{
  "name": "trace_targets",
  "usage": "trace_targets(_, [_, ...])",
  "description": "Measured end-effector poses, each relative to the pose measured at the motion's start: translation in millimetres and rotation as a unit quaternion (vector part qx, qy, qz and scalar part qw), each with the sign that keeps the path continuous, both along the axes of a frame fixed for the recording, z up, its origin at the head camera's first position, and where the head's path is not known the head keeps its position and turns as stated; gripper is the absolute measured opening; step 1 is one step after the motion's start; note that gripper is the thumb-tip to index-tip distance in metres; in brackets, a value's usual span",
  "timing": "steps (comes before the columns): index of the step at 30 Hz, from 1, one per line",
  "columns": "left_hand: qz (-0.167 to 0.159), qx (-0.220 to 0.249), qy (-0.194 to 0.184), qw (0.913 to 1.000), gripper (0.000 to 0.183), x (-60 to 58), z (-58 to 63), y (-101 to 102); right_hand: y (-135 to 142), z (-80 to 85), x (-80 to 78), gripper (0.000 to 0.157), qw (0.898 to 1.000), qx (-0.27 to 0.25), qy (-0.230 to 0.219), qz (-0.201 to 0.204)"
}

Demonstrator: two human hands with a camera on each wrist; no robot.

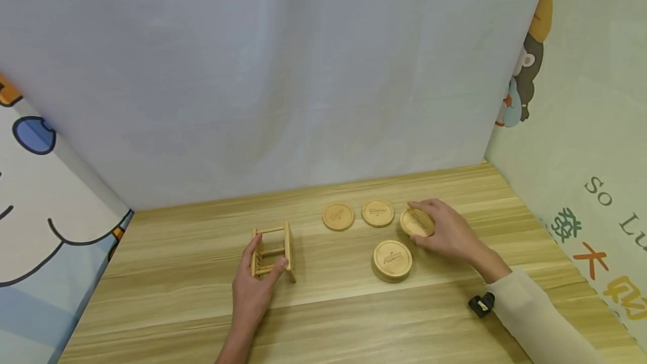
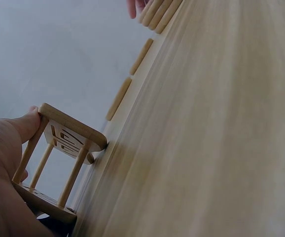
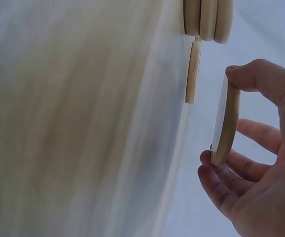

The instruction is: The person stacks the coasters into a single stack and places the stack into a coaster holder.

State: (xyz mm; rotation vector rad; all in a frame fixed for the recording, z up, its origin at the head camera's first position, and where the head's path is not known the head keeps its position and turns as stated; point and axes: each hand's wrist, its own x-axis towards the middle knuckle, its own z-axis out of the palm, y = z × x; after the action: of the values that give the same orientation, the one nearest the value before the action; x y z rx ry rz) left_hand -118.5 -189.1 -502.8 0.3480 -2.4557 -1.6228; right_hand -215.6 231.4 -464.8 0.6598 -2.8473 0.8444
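On the left of the table, my left hand grips a small wooden coaster rack, thumb on one side panel and fingers on the other. The left wrist view shows the rack's cut-out panel and round bars. At the right, my right hand pinches a round wooden coaster by its rim. In the right wrist view that coaster is held off the table between thumb and fingertips. A stack of coasters stands just in front of it. Two single coasters, one left and one right, lie flat behind the stack.
The wood-grain table ends at a pale cloth backdrop. Printed panels stand on the left and right. A small black device sits by the right sleeve.
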Motion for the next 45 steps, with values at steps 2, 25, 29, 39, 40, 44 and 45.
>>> trace_targets(2, [0.001,-0.002,0.0,1.0,0.084,0.0,-0.5,-0.5,-0.6,0.3,1.2,0.072,1.0,-0.003,0.005,0.002])
trace_targets(25, [0.004,-0.003,0.029,0.9996,0.085,-2.6,-9.0,-4.0,-8.6,10.1,18.6,0.072,0.999,-0.013,0.025,0.024])
trace_targets(29, [0.002,0.0,0.014,0.9999,0.084,-1.2,-4.3,-2.1,-10.8,10.0,21.6,0.072,0.999,-0.009,0.033,0.031])
trace_targets(39, [0.004,-0.004,0.015,0.9999,0.083,-0.4,-2.3,-0.4,-16.9,7.3,28.5,0.074,0.999,-0.003,0.026,0.047])
trace_targets(40, [0.005,-0.003,0.017,0.9998,0.084,-0.3,-2.1,-0.1,-17.5,7.3,29.3,0.074,0.998,-0.001,0.027,0.051])
trace_targets(44, [0.008,-0.01,0.035,0.9993,0.084,-1.6,-7.3,-1.2,-19.5,6.1,32.2,0.074,0.998,0.003,0.027,0.059])
trace_targets(45, [0.008,-0.01,0.037,0.9992,0.085,-1.6,-7.4,-1.2,-20.2,5.7,32.6,0.075,0.998,0.004,0.027,0.06])
